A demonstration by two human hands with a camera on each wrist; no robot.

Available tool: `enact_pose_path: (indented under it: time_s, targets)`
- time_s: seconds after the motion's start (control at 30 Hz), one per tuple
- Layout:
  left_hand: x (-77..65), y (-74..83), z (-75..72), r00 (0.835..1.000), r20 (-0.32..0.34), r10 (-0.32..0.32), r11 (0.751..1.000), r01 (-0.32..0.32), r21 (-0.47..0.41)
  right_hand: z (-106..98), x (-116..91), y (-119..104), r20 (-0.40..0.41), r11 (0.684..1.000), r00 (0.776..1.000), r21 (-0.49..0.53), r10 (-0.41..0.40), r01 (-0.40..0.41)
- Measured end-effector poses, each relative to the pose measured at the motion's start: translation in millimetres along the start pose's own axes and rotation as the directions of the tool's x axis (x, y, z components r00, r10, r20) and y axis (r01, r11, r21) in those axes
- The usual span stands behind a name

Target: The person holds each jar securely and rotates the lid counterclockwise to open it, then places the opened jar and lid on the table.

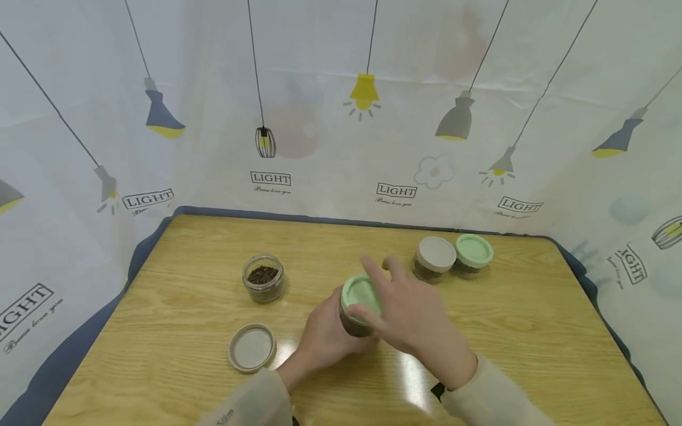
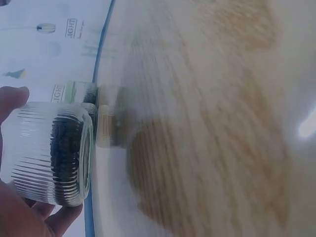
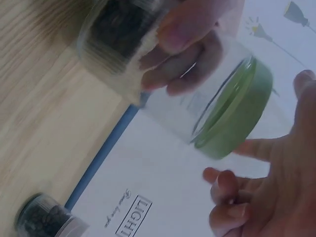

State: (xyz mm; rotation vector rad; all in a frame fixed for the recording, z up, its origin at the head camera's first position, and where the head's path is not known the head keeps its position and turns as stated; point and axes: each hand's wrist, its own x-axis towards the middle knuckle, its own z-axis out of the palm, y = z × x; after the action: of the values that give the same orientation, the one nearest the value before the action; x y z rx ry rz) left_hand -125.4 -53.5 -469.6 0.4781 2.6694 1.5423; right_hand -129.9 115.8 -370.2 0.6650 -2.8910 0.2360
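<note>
A ribbed glass jar (image 2: 34, 153) with dark contents, bean-like in the blurred views, is held in my left hand (image 1: 322, 334) above the table's middle. In the head view its pale green lid (image 1: 358, 293) sits on the mouth, tilted toward me. My right hand (image 1: 412, 307) spreads over the lid's right side, the thumb at its near edge and the forefinger raised. In the right wrist view a fingertip meets the green lid (image 3: 239, 111), while the other fingers bend loosely beside it. Whether the lid is fully seated cannot be told.
An uncovered glass jar (image 1: 264, 288) of dark brown pieces stands at the left. Nearer lies a greyish lid (image 1: 251, 348), underside up. At the back right stand a beige-lidded jar (image 1: 426, 273) and a green-lidded jar (image 1: 469, 269). A printed curtain (image 1: 319, 148) surrounds the wooden table (image 1: 511, 343).
</note>
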Motion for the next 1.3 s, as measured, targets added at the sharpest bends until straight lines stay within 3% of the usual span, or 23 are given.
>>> enact_pose_path:
  time_s: [0.1, 0.27, 0.53, 0.73, 1.07, 1.3]
  targets:
    - [0.0, 0.0, 2.2, 0.999, -0.036, 0.009, 0.999, -0.007, 0.045, 0, 1, -8, 0.056, 0.998, 0.997, -0.029, 0.056, -0.054]
    - [-0.8, 4.6, 5.2, 0.998, -0.069, -0.002, 0.995, 0.009, 0.097, 7, 2, -14, 0.083, 0.993, 0.992, -0.084, 0.094, -0.087]
    - [-0.4, 8.7, 9.1, 0.997, -0.083, -0.007, 0.991, 0.018, 0.131, 18, 3, -17, -0.024, 0.993, 0.997, -0.089, 0.076, -0.078]
    - [0.0, 9.0, 9.9, 0.996, -0.087, -0.005, 0.991, 0.017, 0.134, 20, 5, -17, -0.046, 0.993, 0.996, -0.086, 0.071, -0.075]
    - [-2.1, 4.4, 6.8, 0.998, -0.065, 0.004, 0.993, 0.004, 0.116, 23, 5, -8, -0.068, 0.997, 0.997, -0.064, -0.038, 0.034]
    - [-4.1, 3.1, -0.3, 0.999, 0.05, -0.016, 1.0, 0.016, -0.012, 23, 4, 0, -0.074, 0.986, 0.983, -0.03, -0.168, 0.166]
